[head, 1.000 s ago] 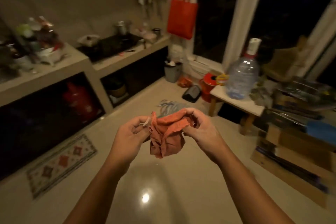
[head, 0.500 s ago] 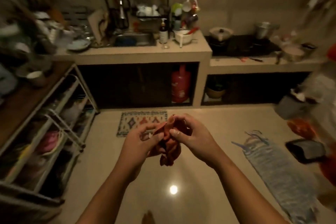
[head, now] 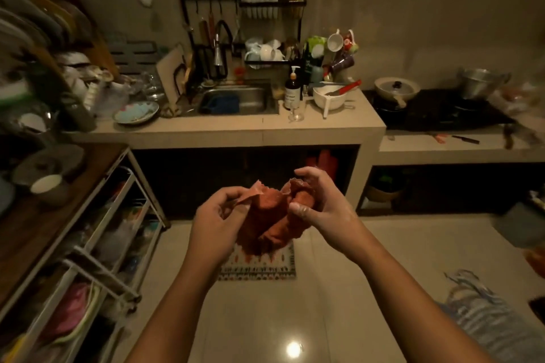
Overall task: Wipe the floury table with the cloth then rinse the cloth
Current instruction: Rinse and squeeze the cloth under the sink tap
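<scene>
Several dishes crowd the wooden-topped white wire rack [head: 59, 230] at the left edge of view, and a pale blue patterned plate [head: 136, 112] sits on the left end of the long beige concrete bench [head: 224, 136]. Further along, the stainless steel sink [head: 250, 99] is sunk into the bench top under a curved metal tap [head: 218, 51], with something blue lying in its basin.

Nearer the camera, above the tiled floor, the left hand [head: 216, 216] pinches a frayed corner of the crumpled rust-red cloth [head: 269, 216], its fingers [head: 233, 193] curled on the fabric. The cloth hangs bunched between both hands, with no clear long axis, over a small patterned floor mat [head: 259, 267]. The right hand [head: 323, 209] grips the other side, fingers hooked over the top fold and thumb pressed into it.

Right of the sink stand a dark pump bottle [head: 292, 88] and a white colander bowl [head: 329, 98]. A black hob [head: 436, 113] fills the lower bench beyond.

No floury table shows, so the wiping looks finished and the rinse is probably the step in hand. The sink lies straight ahead of the fingers, beyond the cloth and a little to the left, well apart across the floor. Both hands are about equally near, the left marginally better lined up with the tap.
</scene>
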